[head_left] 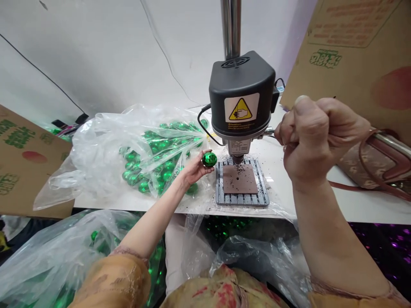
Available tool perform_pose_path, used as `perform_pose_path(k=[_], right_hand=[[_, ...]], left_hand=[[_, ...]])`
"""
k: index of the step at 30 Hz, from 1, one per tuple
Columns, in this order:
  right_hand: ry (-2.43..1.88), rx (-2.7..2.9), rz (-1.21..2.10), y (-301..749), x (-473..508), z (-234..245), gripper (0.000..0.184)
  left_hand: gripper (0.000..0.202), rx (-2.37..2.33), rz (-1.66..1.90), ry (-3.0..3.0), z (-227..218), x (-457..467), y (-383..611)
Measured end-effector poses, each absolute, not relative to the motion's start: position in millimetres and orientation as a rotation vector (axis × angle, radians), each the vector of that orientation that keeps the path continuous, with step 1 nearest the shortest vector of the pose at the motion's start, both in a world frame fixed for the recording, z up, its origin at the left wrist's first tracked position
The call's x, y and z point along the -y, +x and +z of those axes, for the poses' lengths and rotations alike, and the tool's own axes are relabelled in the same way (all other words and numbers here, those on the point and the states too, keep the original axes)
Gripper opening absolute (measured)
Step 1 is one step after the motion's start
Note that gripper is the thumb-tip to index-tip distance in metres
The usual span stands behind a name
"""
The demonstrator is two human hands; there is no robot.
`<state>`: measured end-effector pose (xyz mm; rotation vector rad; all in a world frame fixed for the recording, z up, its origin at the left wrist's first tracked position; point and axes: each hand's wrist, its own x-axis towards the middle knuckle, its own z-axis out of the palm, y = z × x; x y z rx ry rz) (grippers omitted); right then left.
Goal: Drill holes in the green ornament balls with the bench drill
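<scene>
A shiny green ball (209, 159) rests in the fingers of my left hand (199, 166), just left of the drill press base. My right hand (310, 132) is closed in a fist around the feed lever of the drill press (242, 96); most of the lever is hidden by the fingers. Below the drill chuck (238, 159) lies a brown square board (233, 182) with a small dark hole, on the slotted metal base plate (221, 199). Dark shavings are scattered over the board and plate.
A clear plastic bag (99, 149) full of green balls lies on the white table (279, 188) at left. Cardboard boxes (356, 51) stand at both sides. A patterned bag with straps (359, 164) sits at right. More plastic bags (80, 252) with green balls are below the table edge.
</scene>
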<state>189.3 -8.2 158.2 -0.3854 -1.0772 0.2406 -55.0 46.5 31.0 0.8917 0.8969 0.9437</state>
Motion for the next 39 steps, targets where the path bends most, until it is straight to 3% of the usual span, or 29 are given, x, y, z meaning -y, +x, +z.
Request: perform_pose_path(k=[14, 24, 39], right_hand=[[-0.414, 1.099, 0.276, 190.1, 10.7, 159.0, 0.048], [-0.574, 1.063, 0.24, 185.8, 17.4, 162.8, 0.05], [-0.654, 1.115, 0.18, 187.2, 14.8, 158.1, 0.049]], left_hand=[[0.058, -0.944, 1.14, 1.316, 0.8, -10.9, -2.9], [0.065, -0.894, 1.083, 1.446, -15.4, -8.3, 6.6], [0.053, -0.951, 1.05, 1.546, -9.2, 8.8, 27.7]])
